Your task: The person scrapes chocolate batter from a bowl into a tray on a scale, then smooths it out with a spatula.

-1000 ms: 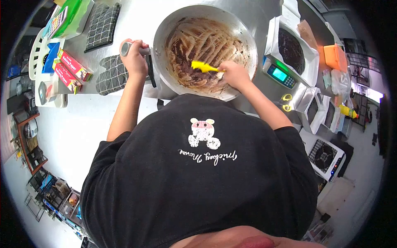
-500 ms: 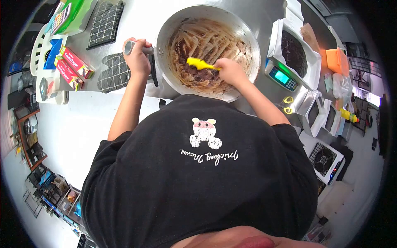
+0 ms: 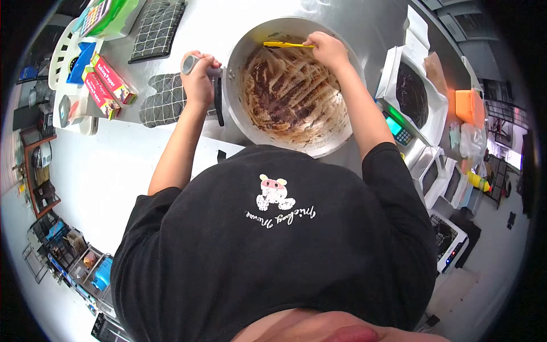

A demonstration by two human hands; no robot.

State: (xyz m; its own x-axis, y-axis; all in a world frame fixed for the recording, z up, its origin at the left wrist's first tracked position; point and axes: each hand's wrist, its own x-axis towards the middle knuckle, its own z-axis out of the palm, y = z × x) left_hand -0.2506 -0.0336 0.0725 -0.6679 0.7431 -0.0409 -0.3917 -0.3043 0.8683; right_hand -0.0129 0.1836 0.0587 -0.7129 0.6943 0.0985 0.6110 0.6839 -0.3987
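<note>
A large metal pan (image 3: 230, 108) stands on the steel counter, its inside smeared with brown, sticky residue in streaks. My left hand (image 3: 198, 77) is closed around the pan's grey handle (image 3: 191, 64) at the left. In my right hand (image 3: 329, 50) is a yellow spatula (image 3: 285, 44), held over the far inner side of the pan. The spatula lies nearly level, with its tip pointing left. Whether its edge touches the pan wall is hard to tell. A dark oven mitt (image 3: 162, 100) with white grid lines lies beside my left wrist.
Left of the pan are a checked pot holder (image 3: 158, 31), baking paper boxes (image 3: 108, 85) and a white basket (image 3: 60, 60). On the right stand a lined tin with dark contents (image 3: 411, 94), a lit digital scale (image 3: 399, 128) and an orange container (image 3: 468, 107).
My right hand and the spatula have moved from the pan's middle to its far side. The streaks in the residue look different. My left hand keeps its grip on the handle.
</note>
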